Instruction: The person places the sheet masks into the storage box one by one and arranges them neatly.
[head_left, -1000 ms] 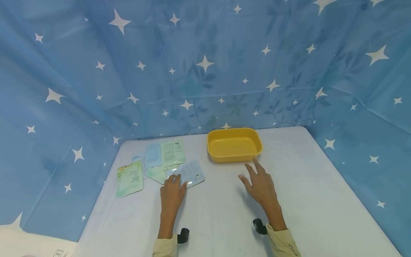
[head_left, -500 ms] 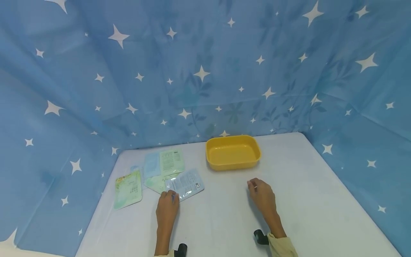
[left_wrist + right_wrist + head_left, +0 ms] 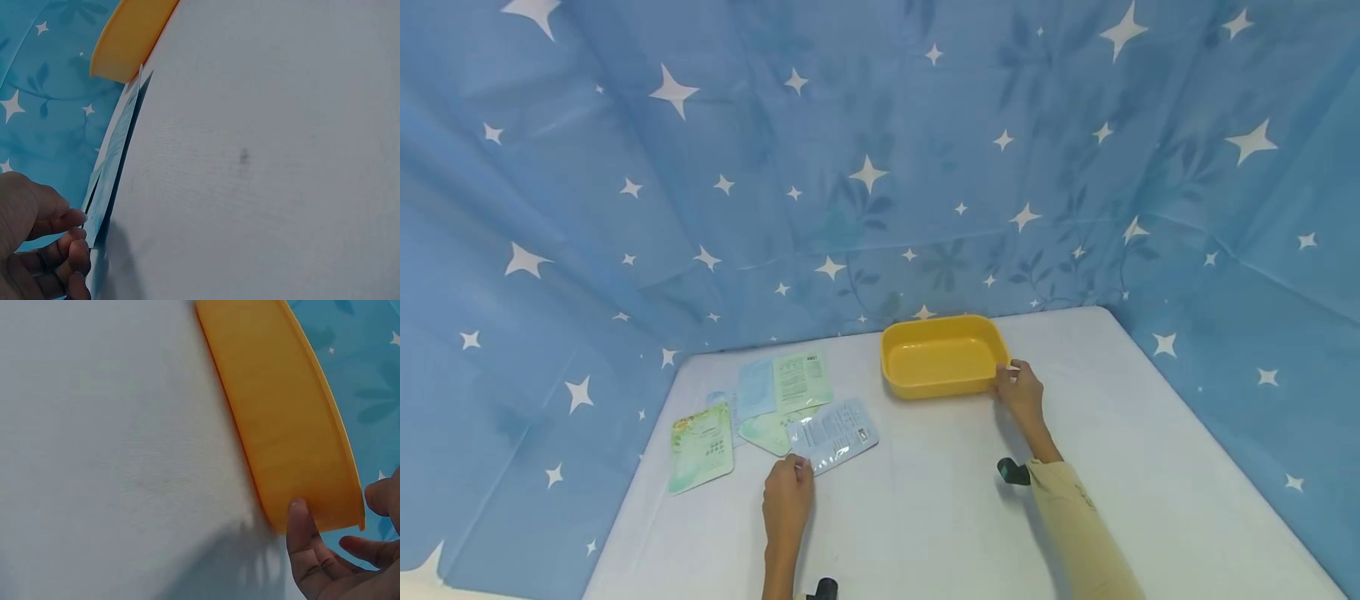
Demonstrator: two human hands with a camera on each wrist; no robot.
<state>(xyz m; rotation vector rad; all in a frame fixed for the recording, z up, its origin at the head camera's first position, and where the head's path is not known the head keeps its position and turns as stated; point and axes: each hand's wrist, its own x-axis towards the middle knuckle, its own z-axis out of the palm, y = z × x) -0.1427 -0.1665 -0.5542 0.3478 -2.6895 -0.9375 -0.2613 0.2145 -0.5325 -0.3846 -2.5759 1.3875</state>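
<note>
My left hand (image 3: 788,493), fingers curled, is at the lower left corner of a glossy pale blue foil packet (image 3: 838,433). The left wrist view shows the packet (image 3: 112,169) nearly edge-on, with a shadow under it and the fingertips (image 3: 76,232) at its near end. At the right end of the yellow tray (image 3: 946,390) is my right hand (image 3: 1021,396). In the right wrist view, one fingertip (image 3: 299,509) lies against the outer wall of the tray (image 3: 275,419), while other fingers bend round its end. The tray's inside holds nothing visible.
Left of the blue packet lie several more flat packets: a green one (image 3: 702,450) by itself, a printed green one (image 3: 805,379) and a light blue one (image 3: 756,390) partly overlapping others. A starred blue curtain (image 3: 865,217) borders the white table (image 3: 917,517).
My right hand first drew back from the tray and closed its fingers, then moved forward to the tray's right end. My left hand slid back slightly to the packet's near corner, fingers more curled.
</note>
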